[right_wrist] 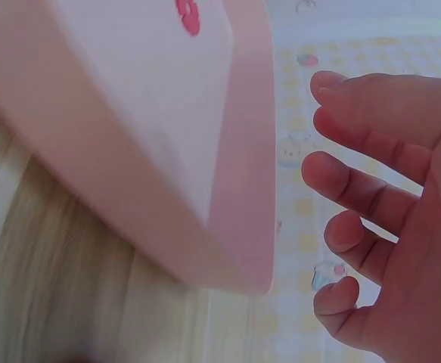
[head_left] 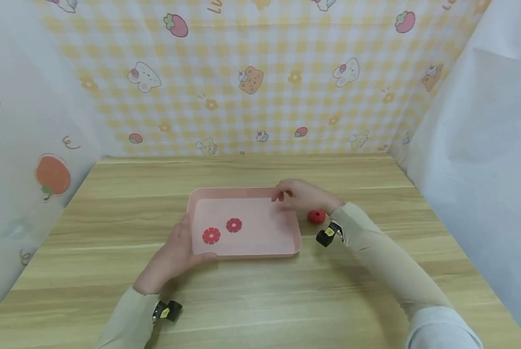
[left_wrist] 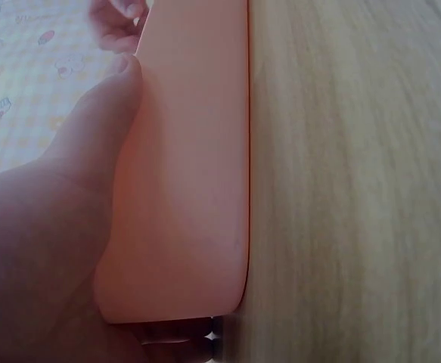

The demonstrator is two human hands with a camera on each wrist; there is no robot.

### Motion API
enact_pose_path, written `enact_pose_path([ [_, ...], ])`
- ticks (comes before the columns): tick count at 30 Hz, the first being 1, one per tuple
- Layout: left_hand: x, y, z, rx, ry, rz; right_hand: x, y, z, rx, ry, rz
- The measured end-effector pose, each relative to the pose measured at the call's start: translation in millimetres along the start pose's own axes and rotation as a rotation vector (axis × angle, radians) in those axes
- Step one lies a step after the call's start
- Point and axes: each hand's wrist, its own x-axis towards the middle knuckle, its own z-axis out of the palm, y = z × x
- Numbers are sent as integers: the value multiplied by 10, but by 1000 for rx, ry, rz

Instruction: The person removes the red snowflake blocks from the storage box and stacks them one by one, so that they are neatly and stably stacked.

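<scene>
A shallow pink tray (head_left: 256, 242) lies on the table. Inside it, toward the left, are two flat red flower-shaped pieces with pale centres, one nearer the front (head_left: 211, 235) and one farther right (head_left: 234, 225). My left hand (head_left: 175, 252) grips the tray's front left corner, thumb along the front rim and fingers at the left side; the left wrist view shows that thumb against the pink wall (left_wrist: 182, 151). Over the tray's back right corner hovers my right hand (head_left: 301, 195), fingers loosely bent and nothing between them. In the right wrist view the fingers (right_wrist: 333, 178) are spread apart.
A small red, round, lobed object (head_left: 317, 216) with a dark centre sits on the wooden table (head_left: 252, 300), just right of the tray and under my right wrist. Behind the table hangs a yellow checked cloth (head_left: 278, 106). White sheets close off both sides.
</scene>
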Motion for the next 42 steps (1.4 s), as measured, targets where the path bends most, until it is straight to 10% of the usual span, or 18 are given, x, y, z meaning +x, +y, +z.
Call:
enact_pose_path([
  [17, 4, -35, 4, -10, -48, -83, 471, -273, 152, -78, -143, -133],
  [42, -20, 22, -14, -1, -19, -59, 875, -391, 710, -105, -281, -93],
])
